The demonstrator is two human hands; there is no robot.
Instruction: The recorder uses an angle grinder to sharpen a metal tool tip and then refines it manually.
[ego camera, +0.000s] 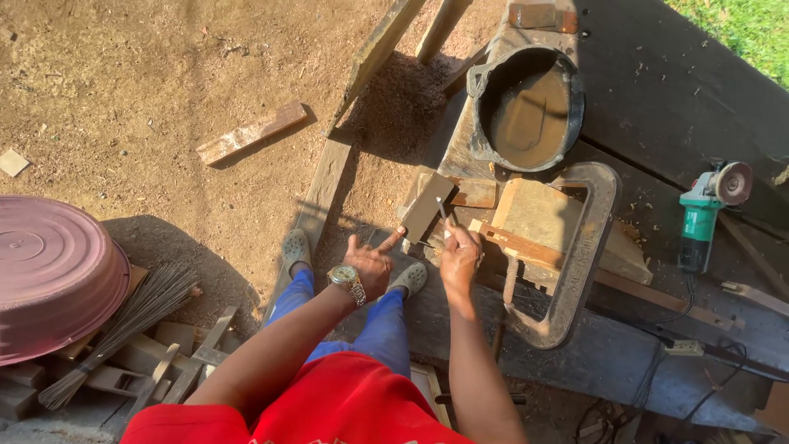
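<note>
**Steadying the plate, thin tool on its edge**

While the left hand [371,261] props up the flat grey plate [427,205], I can see its fingers spread, index tip touching the plate's lower edge so it stands tilted just beside the workbench [657,90]. The right hand [459,256] is pinched around a thin metal tool [442,210], possibly a small blade or file; it's too slim from up here to tell. Its tip meets the plate's right edge, where the support from the other side would resist the push. Just right of the hands, a heavy C-clamp [588,247] grips a wooden block [538,215] to the bench. Beyond sits a black bucket [526,107] of muddy water, and an angle grinder [707,214] lies well apart.
</note>
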